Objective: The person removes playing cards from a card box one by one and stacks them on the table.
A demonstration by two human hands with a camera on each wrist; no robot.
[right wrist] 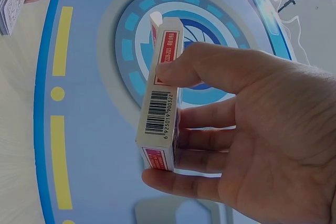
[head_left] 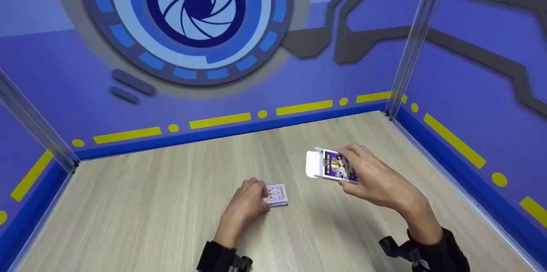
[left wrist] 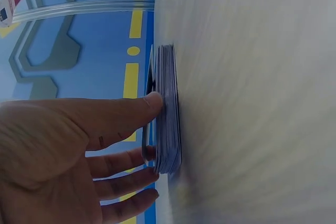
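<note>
A deck of playing cards with pale purple patterned backs lies on the table. My left hand is at its left end, and in the left wrist view the thumb presses one edge of the deck while the fingers reach round the far side. At the top of the stack, a thin layer stands slightly apart from the rest. Above the table to the right, my right hand grips a card box with its white end flap open to the left. A barcode shows on the narrow side of the box in the right wrist view.
The wood-grain table is enclosed by blue panels at the back and sides. Clear corner posts rise at the table's back corners. Each wrist wears a black strap with a small camera.
</note>
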